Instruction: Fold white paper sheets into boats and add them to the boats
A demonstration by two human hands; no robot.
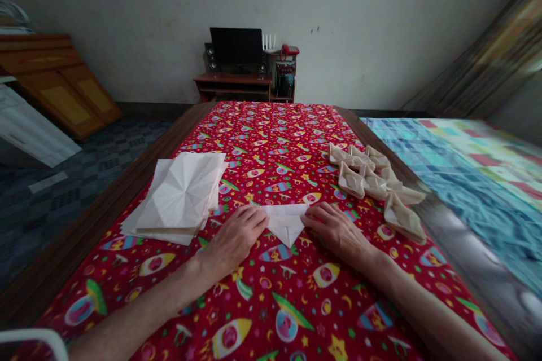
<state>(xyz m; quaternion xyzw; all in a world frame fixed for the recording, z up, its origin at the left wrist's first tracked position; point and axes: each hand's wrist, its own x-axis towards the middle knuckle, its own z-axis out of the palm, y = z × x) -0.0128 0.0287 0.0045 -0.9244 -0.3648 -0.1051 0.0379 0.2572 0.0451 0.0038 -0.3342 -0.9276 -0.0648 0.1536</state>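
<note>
The left hand [240, 232] grips the left end of the folded paper [287, 222] and the right hand [334, 229] its right end, so neither is nearer; the paper lies between them on the red cloth [292, 285] over the bench [157, 157], long edge crosswise, point on the near side. Left of that paper I see stacked sheets [182, 197]; right of it, puckered paper shapes [373, 183]; far beyond it, a dark monitor [236, 46].

Left hand [236, 237] and right hand [337, 230] at either end of folded white paper [287, 220] on red cloth [275, 118].
</note>
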